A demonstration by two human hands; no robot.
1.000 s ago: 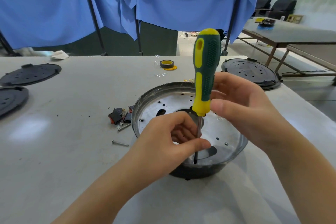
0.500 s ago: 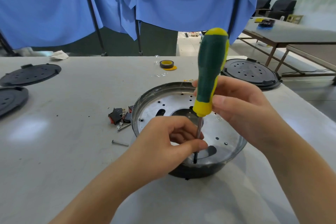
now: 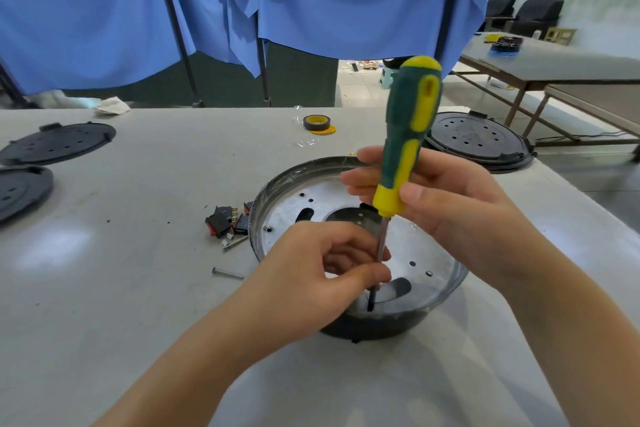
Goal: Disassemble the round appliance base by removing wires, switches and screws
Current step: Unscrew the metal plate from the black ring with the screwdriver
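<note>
The round appliance base (image 3: 277,191) is a shallow metal dish with a black underside, in the middle of the table. A green and yellow screwdriver (image 3: 408,135) stands nearly upright in it, its tip down near the dish's near rim. My right hand (image 3: 450,211) grips the lower part of the handle. My left hand (image 3: 322,274) pinches the metal shaft low down, thumb against fingers. Removed red and black switches (image 3: 225,222) and a loose long screw (image 3: 227,274) lie on the table left of the base.
Two black round covers (image 3: 55,144) lie at the far left, and another black cover (image 3: 474,142) at the back right. A roll of tape (image 3: 317,122) sits behind the base. Blue cloth hangs behind the table. A second table stands further right.
The screwdriver handle has turned about its axis in my right hand, the yellow stripe now facing me again. Its top leans slightly more to the right. My left hand stays on the shaft.
</note>
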